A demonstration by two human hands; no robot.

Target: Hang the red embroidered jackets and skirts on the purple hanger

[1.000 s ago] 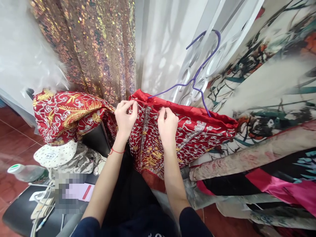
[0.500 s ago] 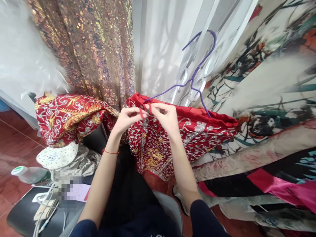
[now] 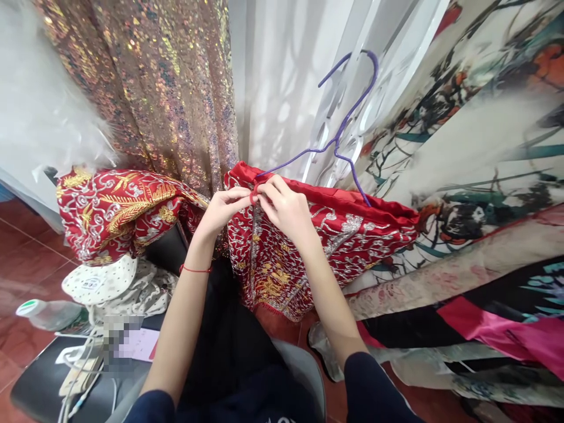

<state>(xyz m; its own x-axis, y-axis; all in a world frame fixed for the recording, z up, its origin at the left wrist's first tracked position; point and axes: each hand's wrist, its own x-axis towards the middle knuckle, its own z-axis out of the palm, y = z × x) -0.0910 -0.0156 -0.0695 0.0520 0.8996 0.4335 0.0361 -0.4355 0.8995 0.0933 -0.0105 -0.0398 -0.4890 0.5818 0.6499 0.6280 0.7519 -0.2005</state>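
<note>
My left hand [image 3: 223, 210] and my right hand [image 3: 284, 208] meet at the waistband of a red embroidered skirt [image 3: 339, 235]. Between them they pinch a red cord [image 3: 254, 195], looped near the fingertips. Thumb and fingers of each hand are pressed together on it. Silver and gold patterns cover the skirt, which hangs in front of me with its satin waistband gathered along the top. A purple wire hanger [image 3: 339, 140] rises out of the waistband, its hook at the top. My right fingers partly hide the cord.
Another red embroidered garment [image 3: 118, 211] drapes over a chair at left, above a dotted white cap [image 3: 99, 279]. A bottle [image 3: 50, 313] and a power strip with cables [image 3: 79, 373] lie nearby. Sequined fabric [image 3: 145, 82] and a floral-print cloth [image 3: 497, 117] hang behind.
The right hand has turned, with its fingers now raised over the cord. The cord's loop has drawn smaller, and both hands sit closer together. My view has shifted slightly.
</note>
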